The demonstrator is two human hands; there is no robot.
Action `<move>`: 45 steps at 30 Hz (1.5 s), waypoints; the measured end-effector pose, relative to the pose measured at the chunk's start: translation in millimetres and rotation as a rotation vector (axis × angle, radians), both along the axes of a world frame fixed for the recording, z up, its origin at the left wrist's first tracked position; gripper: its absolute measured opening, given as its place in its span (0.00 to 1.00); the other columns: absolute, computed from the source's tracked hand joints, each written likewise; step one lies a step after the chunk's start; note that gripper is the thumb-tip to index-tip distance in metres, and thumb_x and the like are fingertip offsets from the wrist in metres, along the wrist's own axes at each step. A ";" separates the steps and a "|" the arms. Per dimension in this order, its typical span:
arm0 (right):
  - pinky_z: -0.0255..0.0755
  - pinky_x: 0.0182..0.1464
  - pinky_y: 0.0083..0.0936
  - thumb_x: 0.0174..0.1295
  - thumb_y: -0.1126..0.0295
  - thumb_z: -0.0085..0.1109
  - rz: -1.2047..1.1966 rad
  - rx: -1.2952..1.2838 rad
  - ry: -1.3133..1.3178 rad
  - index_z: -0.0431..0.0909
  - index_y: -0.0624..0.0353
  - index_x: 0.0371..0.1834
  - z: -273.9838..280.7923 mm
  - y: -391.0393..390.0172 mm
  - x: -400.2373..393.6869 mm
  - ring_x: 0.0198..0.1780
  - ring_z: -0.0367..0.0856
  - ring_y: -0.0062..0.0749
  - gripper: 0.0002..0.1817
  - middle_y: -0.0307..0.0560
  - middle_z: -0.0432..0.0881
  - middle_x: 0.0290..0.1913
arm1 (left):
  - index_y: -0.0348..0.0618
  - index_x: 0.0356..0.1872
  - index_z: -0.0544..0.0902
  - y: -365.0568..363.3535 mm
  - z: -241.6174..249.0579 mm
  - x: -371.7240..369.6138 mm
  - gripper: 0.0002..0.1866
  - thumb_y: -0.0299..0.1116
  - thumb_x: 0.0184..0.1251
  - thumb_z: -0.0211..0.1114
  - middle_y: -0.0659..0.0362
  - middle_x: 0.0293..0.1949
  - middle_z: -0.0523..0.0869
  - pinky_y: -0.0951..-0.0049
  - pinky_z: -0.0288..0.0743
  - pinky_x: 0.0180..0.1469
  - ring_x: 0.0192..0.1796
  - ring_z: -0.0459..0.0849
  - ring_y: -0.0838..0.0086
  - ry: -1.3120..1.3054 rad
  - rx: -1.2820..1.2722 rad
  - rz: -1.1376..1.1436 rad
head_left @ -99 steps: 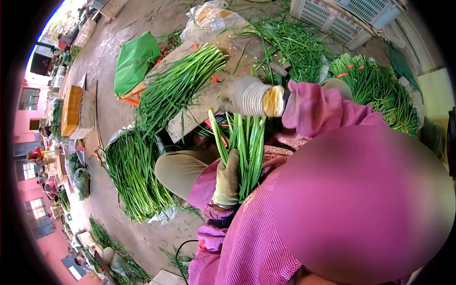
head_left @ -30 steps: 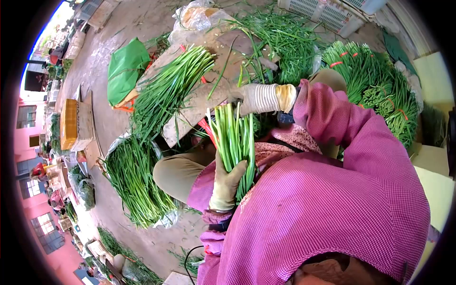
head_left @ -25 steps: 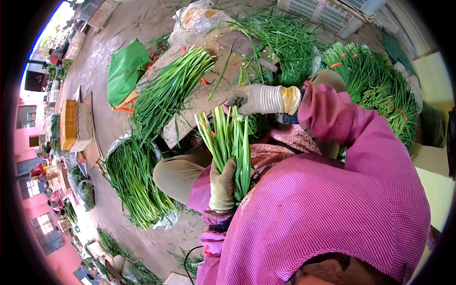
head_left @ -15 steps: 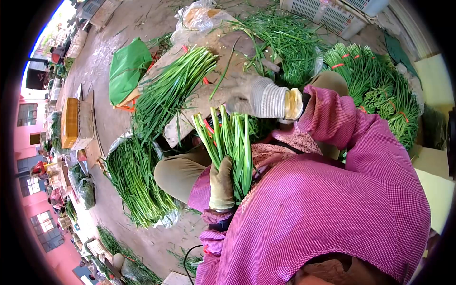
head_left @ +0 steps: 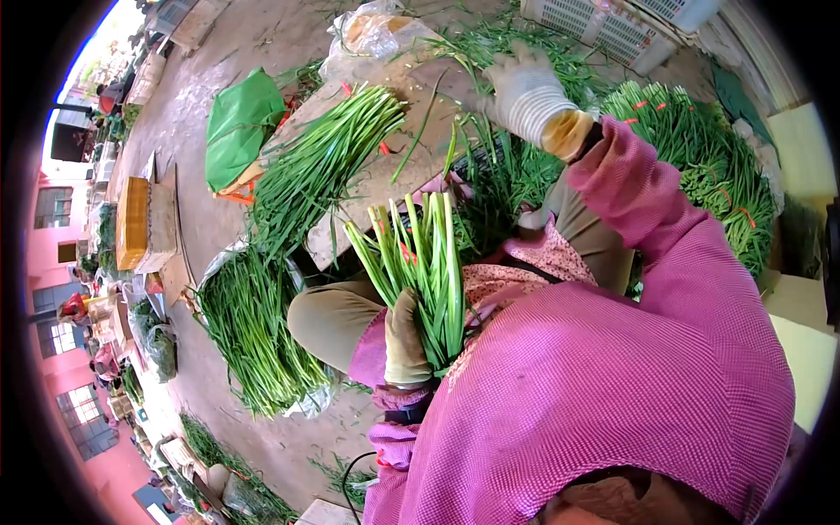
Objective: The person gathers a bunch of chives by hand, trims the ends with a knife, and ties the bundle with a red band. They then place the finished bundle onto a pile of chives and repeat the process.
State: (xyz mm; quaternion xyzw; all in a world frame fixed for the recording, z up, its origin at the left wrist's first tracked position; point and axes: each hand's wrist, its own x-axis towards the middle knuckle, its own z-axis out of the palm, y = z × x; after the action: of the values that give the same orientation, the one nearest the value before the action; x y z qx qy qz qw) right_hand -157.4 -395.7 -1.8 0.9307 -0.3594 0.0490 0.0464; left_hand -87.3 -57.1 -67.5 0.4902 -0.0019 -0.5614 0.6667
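My left hand (head_left: 408, 343), in a tan glove, is closed around a bunch of green stalks (head_left: 437, 271) with pale ends pointing up, above my lap. Red bands show among these stalks. My right hand (head_left: 520, 84), in a striped grey-white glove, is raised at the upper right, its fingers blurred but apart. Just below it, loose green leaves (head_left: 472, 157) hang over the edge of the board (head_left: 325, 232). On the board lies a larger pile of stalks (head_left: 337, 144), with red bands near it.
A green bag (head_left: 238, 131) stands left of the board. Stalks on plastic (head_left: 262, 337) lie beside my knee. Banded bundles (head_left: 700, 157) are stacked at the right. A white crate (head_left: 604, 35) is at the top, a cardboard box (head_left: 153, 227) at the left, people far left.
My right hand has moved up and right, away from the held bunch. Loose leaves now show in the air below it. My left hand keeps its hold, almost unmoved.
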 end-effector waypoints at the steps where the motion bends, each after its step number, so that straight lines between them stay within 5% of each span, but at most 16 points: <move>1: 0.72 0.59 0.42 0.69 0.52 0.54 -0.037 0.188 0.034 0.75 0.62 0.57 3.2 5.9 -1.5 0.56 0.79 0.50 0.25 0.56 0.83 0.45 | 0.30 0.55 0.79 -2.2 4.2 -1.0 0.25 0.44 0.76 0.49 0.53 0.43 0.87 0.73 0.83 0.41 0.39 0.87 0.70 0.022 -0.006 0.028; 3: 0.72 0.61 0.39 0.66 0.52 0.58 0.260 0.844 -0.100 0.70 0.62 0.62 -51.0 9.4 -8.5 0.56 0.78 0.49 0.28 0.56 0.81 0.51 | 0.30 0.56 0.78 -3.9 9.5 0.1 0.25 0.44 0.76 0.50 0.53 0.44 0.87 0.73 0.83 0.42 0.39 0.87 0.70 0.021 -0.010 -0.002; 5: 0.72 0.61 0.37 0.65 0.53 0.61 1.011 1.366 -0.442 0.68 0.58 0.64 -109.1 41.2 -5.8 0.56 0.77 0.46 0.30 0.50 0.78 0.55 | 0.30 0.57 0.78 -3.8 7.7 -1.6 0.24 0.44 0.76 0.51 0.53 0.44 0.87 0.72 0.83 0.42 0.40 0.87 0.69 -0.015 -0.027 0.008; 6: 0.69 0.63 0.37 0.64 0.53 0.63 1.045 0.976 -0.471 0.67 0.57 0.67 -119.3 61.5 -8.3 0.56 0.76 0.42 0.32 0.46 0.77 0.55 | 0.30 0.58 0.77 -0.4 1.9 -0.4 0.24 0.44 0.76 0.52 0.52 0.45 0.87 0.72 0.84 0.42 0.41 0.88 0.69 -0.061 -0.016 -0.024; 7: 0.67 0.65 0.37 0.63 0.52 0.65 1.051 0.586 -0.490 0.65 0.55 0.69 -124.2 80.5 -8.8 0.56 0.75 0.39 0.35 0.42 0.77 0.55 | 0.32 0.58 0.76 -2.1 2.9 -1.5 0.24 0.45 0.78 0.50 0.53 0.43 0.86 0.72 0.83 0.42 0.40 0.87 0.70 -0.091 0.000 -0.029; 9: 0.65 0.67 0.41 0.60 0.46 0.68 -0.041 1.919 -0.547 0.64 0.53 0.72 -124.3 106.6 8.3 0.59 0.74 0.36 0.41 0.39 0.77 0.55 | 0.33 0.57 0.76 -3.0 6.1 -3.2 0.23 0.45 0.79 0.48 0.55 0.41 0.86 0.73 0.82 0.40 0.37 0.86 0.71 -0.095 0.025 -0.045; 14: 0.77 0.48 0.19 0.55 0.38 0.68 -0.020 2.303 -0.803 0.78 0.56 0.59 -107.8 123.3 38.1 0.45 0.84 0.26 0.38 0.43 0.86 0.47 | 0.39 0.50 0.78 -0.1 1.4 -0.4 0.20 0.45 0.81 0.46 0.62 0.33 0.82 0.78 0.72 0.31 0.29 0.78 0.78 -0.270 0.074 -0.200; 15: 0.78 0.55 0.28 0.68 0.52 0.61 0.124 2.624 -0.753 0.76 0.56 0.62 -112.9 128.3 45.9 0.53 0.84 0.31 0.25 0.50 0.84 0.54 | 0.39 0.50 0.78 -0.4 3.6 0.9 0.20 0.45 0.81 0.46 0.62 0.33 0.82 0.78 0.72 0.31 0.29 0.78 0.78 -0.270 0.071 -0.193; 25: 0.83 0.39 0.29 0.65 0.58 0.65 0.307 2.469 -0.858 0.81 0.61 0.45 -46.3 139.0 49.8 0.37 0.87 0.33 0.17 0.46 0.86 0.37 | 0.40 0.56 0.76 7.7 27.7 12.1 0.24 0.52 0.76 0.55 0.63 0.37 0.83 0.80 0.74 0.35 0.33 0.79 0.80 -0.175 -0.079 -0.374; 29: 0.83 0.37 0.30 0.67 0.60 0.62 0.424 1.964 -1.262 0.81 0.61 0.46 50.0 75.6 25.0 0.34 0.86 0.34 0.15 0.46 0.86 0.36 | 0.37 0.65 0.71 15.8 63.7 23.2 0.37 0.54 0.64 0.69 0.60 0.51 0.82 0.73 0.74 0.55 0.50 0.79 0.75 -0.227 -0.091 -0.336; 31: 0.83 0.36 0.29 0.67 0.60 0.62 0.129 1.952 -1.133 0.81 0.61 0.47 48.9 21.5 29.9 0.32 0.86 0.33 0.16 0.46 0.86 0.35 | 0.35 0.67 0.70 24.5 54.0 52.7 0.31 0.42 0.70 0.66 0.56 0.55 0.82 0.74 0.74 0.56 0.52 0.80 0.73 -0.379 0.058 -0.409; 34: 0.85 0.37 0.30 0.66 0.59 0.63 0.529 1.671 -1.411 0.82 0.62 0.47 107.4 4.8 3.5 0.31 0.86 0.33 0.17 0.45 0.86 0.34 | 0.33 0.71 0.65 34.4 61.1 95.5 0.30 0.35 0.73 0.63 0.50 0.61 0.78 0.73 0.72 0.61 0.58 0.78 0.70 -0.830 0.108 -0.161; 35: 0.84 0.39 0.27 0.66 0.62 0.62 0.611 1.676 -1.176 0.79 0.62 0.47 118.1 -10.9 5.2 0.38 0.85 0.29 0.15 0.43 0.83 0.41 | 0.34 0.73 0.63 36.6 72.4 101.2 0.31 0.34 0.73 0.62 0.48 0.64 0.76 0.72 0.71 0.63 0.61 0.77 0.68 -0.936 0.144 -0.088; 39: 0.79 0.31 0.28 0.66 0.61 0.62 0.381 1.512 -1.379 0.82 0.61 0.44 159.7 27.9 -13.4 0.30 0.84 0.31 0.13 0.45 0.85 0.31 | 0.36 0.77 0.55 18.5 109.8 96.9 0.39 0.33 0.70 0.65 0.44 0.74 0.63 0.66 0.58 0.74 0.75 0.62 0.61 -1.063 -0.042 0.169; 44: 0.76 0.39 0.25 0.60 0.63 0.68 0.401 1.023 -1.010 0.78 0.64 0.47 108.5 65.2 1.4 0.38 0.81 0.23 0.18 0.42 0.84 0.37 | 0.31 0.77 0.45 -60.8 112.1 8.2 0.58 0.35 0.54 0.78 0.39 0.77 0.53 0.58 0.46 0.78 0.78 0.54 0.54 -1.395 -0.216 0.062; 45: 0.76 0.42 0.25 0.60 0.63 0.67 0.388 1.079 -0.987 0.78 0.64 0.50 99.6 87.5 -0.7 0.40 0.81 0.23 0.20 0.42 0.84 0.38 | 0.31 0.78 0.43 -73.9 95.1 -5.8 0.57 0.29 0.54 0.76 0.39 0.76 0.56 0.60 0.56 0.74 0.76 0.60 0.58 -1.573 -0.199 0.043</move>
State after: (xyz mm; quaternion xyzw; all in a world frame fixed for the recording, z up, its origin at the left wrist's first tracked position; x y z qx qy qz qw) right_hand -158.1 -308.3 97.8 0.7409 -0.1422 0.2844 -0.5915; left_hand -93.1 -131.0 27.6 0.6810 -0.5132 -0.0348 0.5212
